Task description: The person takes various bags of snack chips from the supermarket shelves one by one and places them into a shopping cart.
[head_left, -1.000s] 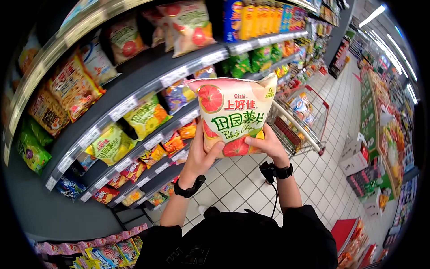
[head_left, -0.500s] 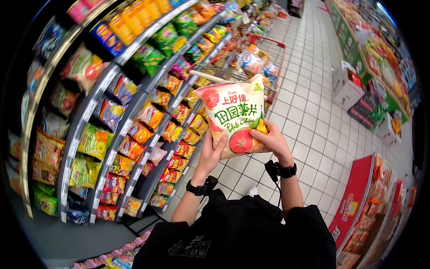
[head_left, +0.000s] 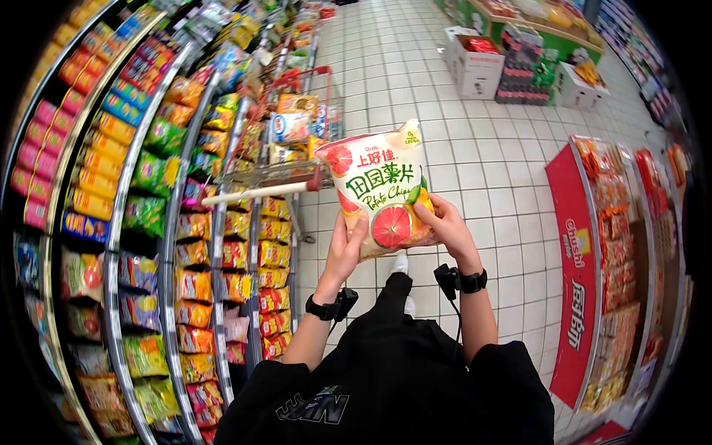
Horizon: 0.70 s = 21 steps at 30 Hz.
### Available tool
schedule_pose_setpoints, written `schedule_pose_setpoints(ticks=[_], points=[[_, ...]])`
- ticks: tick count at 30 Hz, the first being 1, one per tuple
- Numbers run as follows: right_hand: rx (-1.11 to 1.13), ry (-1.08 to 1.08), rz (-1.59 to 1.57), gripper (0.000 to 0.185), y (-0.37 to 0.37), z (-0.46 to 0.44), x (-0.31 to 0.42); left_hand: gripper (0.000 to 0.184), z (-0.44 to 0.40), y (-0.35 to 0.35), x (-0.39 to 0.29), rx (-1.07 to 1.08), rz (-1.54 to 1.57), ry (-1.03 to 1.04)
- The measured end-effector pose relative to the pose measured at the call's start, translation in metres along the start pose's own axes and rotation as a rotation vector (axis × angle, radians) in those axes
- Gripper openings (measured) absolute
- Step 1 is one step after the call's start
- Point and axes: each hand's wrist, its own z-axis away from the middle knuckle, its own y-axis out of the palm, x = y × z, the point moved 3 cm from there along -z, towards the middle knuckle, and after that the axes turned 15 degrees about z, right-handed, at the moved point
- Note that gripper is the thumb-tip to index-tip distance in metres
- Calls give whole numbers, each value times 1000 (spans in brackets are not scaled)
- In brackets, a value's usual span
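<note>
Between my two hands I hold up a bag of potato chips (head_left: 380, 194), pale with grapefruit pictures and green lettering, its front turned toward me. My left hand (head_left: 344, 248) grips the lower left corner, thumb on the front. On the lower right side, my right hand (head_left: 446, 228) is closed round the edge with its thumb also on the front. The fingers behind the bag are hidden. Beyond the bag, to the left, stands a shopping cart (head_left: 315, 183) with several packages in it; neither hand touches its handle.
Shelves (head_left: 178, 274) packed with snack bags run along the left. A tiled floor (head_left: 512, 259) stretches ahead. On the right is a red-sided display rack (head_left: 571, 274). Farther off, cartons (head_left: 478, 70) and dark bottle packs (head_left: 523, 70) stand by a green counter.
My view has swung to the right, so the shelves stand straighter and the cart appears farther left. A foot has stepped forward. Both hands keep hold of the bag.
</note>
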Motion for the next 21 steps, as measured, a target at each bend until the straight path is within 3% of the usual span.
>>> schedule_pose_setpoints(ticks=[7,21], points=[[-117,-3,31,46,-65,-43,10,56,-89,32,31,114,35,-29],[-77,101,224,44,-146,-231,34,58,-275,31,75,0,248,-76]])
